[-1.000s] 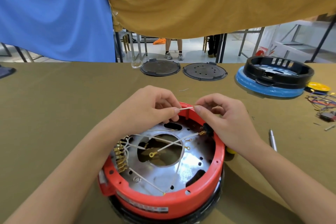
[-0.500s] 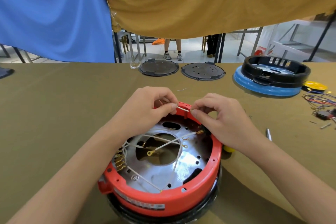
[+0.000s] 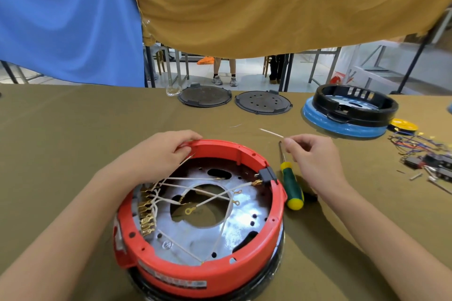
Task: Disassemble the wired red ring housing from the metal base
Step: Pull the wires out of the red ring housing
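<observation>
Head view: red ring [image 3: 244,259] w/ white wires [image 3: 215,197] sits on metal base [image 3: 247,222] at table [image 3: 73,142] centre, near edge. L hand [image 3: 161,154] grips ring's far-left rim, fingers curled over it. R hand [image 3: 315,156], off to ring's right above screwdriver [image 3: 292,186], pinches a short white wire piece [image 3: 271,132] betw. thumb & forefinger, clear of the ring.

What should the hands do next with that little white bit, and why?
Probably drop the white wire piece pinched in the right hand on the table, freeing it. The left hand already grips the red ring housing, whose wires remain attached.
</observation>
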A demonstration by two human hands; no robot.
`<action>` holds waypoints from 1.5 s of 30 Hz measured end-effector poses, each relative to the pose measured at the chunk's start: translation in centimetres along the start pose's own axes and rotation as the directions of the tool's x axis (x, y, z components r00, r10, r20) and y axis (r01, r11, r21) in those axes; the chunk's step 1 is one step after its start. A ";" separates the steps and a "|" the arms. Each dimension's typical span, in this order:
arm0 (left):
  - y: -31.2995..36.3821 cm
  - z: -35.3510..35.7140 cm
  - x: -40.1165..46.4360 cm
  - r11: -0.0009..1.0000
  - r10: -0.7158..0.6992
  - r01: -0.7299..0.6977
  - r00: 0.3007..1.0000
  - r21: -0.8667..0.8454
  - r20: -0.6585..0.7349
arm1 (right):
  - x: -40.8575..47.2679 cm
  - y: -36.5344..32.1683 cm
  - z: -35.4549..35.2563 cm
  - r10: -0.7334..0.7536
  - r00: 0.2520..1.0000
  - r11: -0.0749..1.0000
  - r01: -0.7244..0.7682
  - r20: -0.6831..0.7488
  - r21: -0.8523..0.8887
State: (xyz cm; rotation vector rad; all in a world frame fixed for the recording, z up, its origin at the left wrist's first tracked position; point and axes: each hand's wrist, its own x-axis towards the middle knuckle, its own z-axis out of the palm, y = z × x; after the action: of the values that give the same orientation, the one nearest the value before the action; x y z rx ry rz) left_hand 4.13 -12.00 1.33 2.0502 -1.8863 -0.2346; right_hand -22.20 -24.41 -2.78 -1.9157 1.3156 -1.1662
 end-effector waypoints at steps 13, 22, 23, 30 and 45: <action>-0.5 -0.5 0.1 0.999 -0.012 0.013 1.000 0.038 -0.021 | 0.8 -0.4 1.9 -0.053 0.994 0.967 0.074 0.094 -0.243; -0.8 -0.8 -0.1 0.998 -0.007 0.006 1.000 0.059 0.012 | -1.0 1.1 0.5 -0.001 0.983 0.989 0.028 0.182 -0.147; -0.8 -0.8 -0.1 0.998 -0.009 0.008 1.000 0.059 0.017 | -1.1 1.0 0.6 -0.005 0.981 0.986 0.037 0.195 -0.161; -0.4 -0.4 -0.3 0.998 0.040 -0.037 0.998 -0.052 0.058 | -1.3 0.9 0.2 0.011 0.976 0.982 0.030 0.217 -0.186; -0.1 -2.4 -1.9 0.996 -0.074 0.065 0.980 0.056 0.182 | -3.9 -4.1 0.2 -0.246 0.845 0.945 0.101 0.475 0.310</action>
State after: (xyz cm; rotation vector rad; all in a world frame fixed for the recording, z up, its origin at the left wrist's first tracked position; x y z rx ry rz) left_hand 4.86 -9.74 3.30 2.1972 -1.9454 -0.4127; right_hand -20.68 -19.28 -0.93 -1.9762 0.6672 -0.7835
